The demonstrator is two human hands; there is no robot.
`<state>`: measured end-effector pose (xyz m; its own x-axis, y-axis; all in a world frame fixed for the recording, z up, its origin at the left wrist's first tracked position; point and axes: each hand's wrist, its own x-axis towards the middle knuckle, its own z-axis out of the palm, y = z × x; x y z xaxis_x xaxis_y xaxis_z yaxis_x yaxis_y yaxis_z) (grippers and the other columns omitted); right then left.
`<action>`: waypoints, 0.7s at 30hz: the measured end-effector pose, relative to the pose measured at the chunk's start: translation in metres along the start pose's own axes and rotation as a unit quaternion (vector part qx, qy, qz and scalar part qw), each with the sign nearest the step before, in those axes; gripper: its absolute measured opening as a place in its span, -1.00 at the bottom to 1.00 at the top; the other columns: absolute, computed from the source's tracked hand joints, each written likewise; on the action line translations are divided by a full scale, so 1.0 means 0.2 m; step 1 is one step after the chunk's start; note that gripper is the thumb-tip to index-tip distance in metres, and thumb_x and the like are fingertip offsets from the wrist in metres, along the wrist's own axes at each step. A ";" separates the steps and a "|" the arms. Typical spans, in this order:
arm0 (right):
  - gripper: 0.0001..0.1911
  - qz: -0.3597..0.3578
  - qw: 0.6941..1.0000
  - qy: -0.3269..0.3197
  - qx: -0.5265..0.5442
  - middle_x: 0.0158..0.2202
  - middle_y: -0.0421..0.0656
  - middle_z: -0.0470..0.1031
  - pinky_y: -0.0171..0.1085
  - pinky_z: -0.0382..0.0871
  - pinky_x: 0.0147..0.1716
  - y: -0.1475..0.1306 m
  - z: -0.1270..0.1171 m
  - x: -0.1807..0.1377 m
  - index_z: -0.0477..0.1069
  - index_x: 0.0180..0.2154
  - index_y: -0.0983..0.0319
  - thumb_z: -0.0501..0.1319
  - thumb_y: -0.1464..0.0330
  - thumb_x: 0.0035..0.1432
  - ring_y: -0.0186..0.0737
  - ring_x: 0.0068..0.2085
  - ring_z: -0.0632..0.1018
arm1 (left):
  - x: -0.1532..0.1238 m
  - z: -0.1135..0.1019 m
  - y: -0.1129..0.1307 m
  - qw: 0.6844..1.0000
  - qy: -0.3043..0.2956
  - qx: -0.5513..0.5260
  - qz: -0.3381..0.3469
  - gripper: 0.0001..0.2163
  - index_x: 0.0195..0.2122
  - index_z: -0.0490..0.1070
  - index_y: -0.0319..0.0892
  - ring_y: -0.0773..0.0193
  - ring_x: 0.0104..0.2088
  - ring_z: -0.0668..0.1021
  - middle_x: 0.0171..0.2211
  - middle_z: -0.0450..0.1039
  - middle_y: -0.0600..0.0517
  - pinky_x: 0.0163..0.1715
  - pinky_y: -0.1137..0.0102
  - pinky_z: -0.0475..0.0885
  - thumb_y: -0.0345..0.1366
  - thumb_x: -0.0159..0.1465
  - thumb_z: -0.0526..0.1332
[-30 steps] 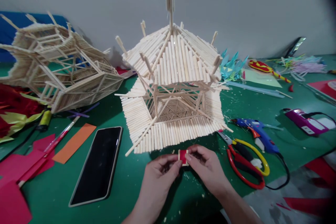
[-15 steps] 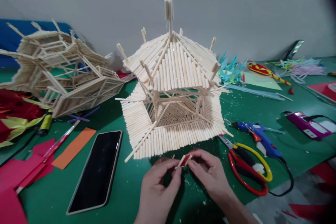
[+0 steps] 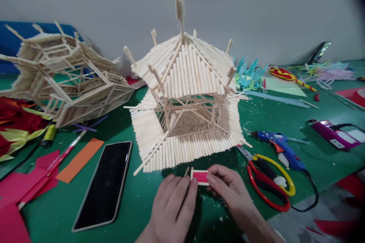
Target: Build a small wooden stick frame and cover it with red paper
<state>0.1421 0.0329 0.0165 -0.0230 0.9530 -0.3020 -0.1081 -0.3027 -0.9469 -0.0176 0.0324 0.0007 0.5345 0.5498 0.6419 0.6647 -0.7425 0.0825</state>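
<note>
Between my two hands is a small red panel (image 3: 201,177) edged with pale wooden sticks, its red face turned up toward me. My right hand (image 3: 229,190) pinches its right end between thumb and fingers. At the left end, the fingers of my left hand (image 3: 172,203) are closed together against the edge. A short stick tip (image 3: 187,171) pokes up beside those fingers; its lower part is hidden. Just beyond my hands stands a pavilion model (image 3: 186,152) built of wooden sticks, with a peaked roof and a wide lower skirt.
A second stick model (image 3: 85,102) lies tilted at the left. A phone (image 3: 104,186) and an orange paper strip (image 3: 81,160) lie left of my hands. Scissors (image 3: 285,201) and a blue glue gun (image 3: 288,152) with its cord are at the right, near a purple device (image 3: 335,135).
The red panel has turned from tilted to facing up, showing more of its surface. My left fingers have shifted from a fingertip pinch to lying over its left end.
</note>
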 end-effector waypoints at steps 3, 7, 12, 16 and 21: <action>-0.76 0.012 1.000 0.000 -0.016 -0.67 -0.29 0.24 -0.41 0.07 -0.62 -0.01 0.00 0.01 0.29 -0.57 0.27 0.18 0.22 -0.08 -0.42 -0.61 0.23 | -0.02 0.02 0.00 1.000 -0.008 -0.021 -0.011 -0.76 -0.16 0.35 -0.29 0.12 -0.26 0.47 -0.34 0.48 -0.16 -0.27 0.18 0.36 -0.52 0.16 0.03; -0.77 0.010 1.000 0.006 -0.026 -0.68 -0.30 0.23 -0.42 0.07 -0.63 -0.01 0.00 0.02 0.28 -0.59 0.27 0.19 0.24 -0.10 -0.42 -0.62 0.23 | -0.04 0.04 0.00 0.997 0.008 -0.073 -0.036 -0.68 -0.10 0.30 -0.29 0.11 -0.21 0.45 -0.28 0.46 -0.16 -0.23 0.20 0.36 -0.55 0.09 0.10; -0.78 0.006 0.999 0.010 -0.043 -0.68 -0.30 0.22 -0.42 0.08 -0.61 -0.01 -0.01 0.03 0.27 -0.59 0.27 0.17 0.25 -0.10 -0.41 -0.61 0.23 | 0.01 -0.01 0.02 0.948 0.021 -0.183 -0.258 -0.72 -0.21 0.38 -0.22 0.18 -0.30 0.49 -0.32 0.46 -0.08 -0.29 0.35 0.40 -0.52 0.02 0.17; -0.81 -0.016 0.996 -0.025 -0.081 -0.65 -0.31 0.16 -0.41 0.03 -0.62 0.00 -0.03 0.03 0.24 -0.57 0.25 0.11 0.29 -0.03 -0.40 -0.59 0.19 | 0.10 -0.04 0.02 0.773 -0.058 -0.412 -0.479 -0.89 -0.38 0.43 -0.21 0.22 -0.40 0.50 -0.42 0.47 -0.03 -0.42 0.40 0.40 -0.36 0.08 0.14; -0.85 -0.036 0.989 -0.054 -0.136 -0.66 -0.33 0.08 -0.41 -0.03 -0.65 0.00 -0.03 0.02 0.22 -0.57 0.25 0.08 0.35 -0.01 -0.42 -0.61 0.11 | 0.15 -0.03 0.00 0.613 -0.067 -0.524 -0.587 -0.91 -0.47 0.42 -0.21 0.37 -0.52 0.42 -0.56 0.43 0.09 -0.49 0.52 0.31 -0.32 -0.01 0.25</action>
<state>0.1476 0.0368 0.0143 -0.1317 0.9634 -0.2336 0.1576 -0.2123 -0.9644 -0.0041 0.0470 0.0246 0.0936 0.9150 -0.3925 -0.0315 0.3968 0.9174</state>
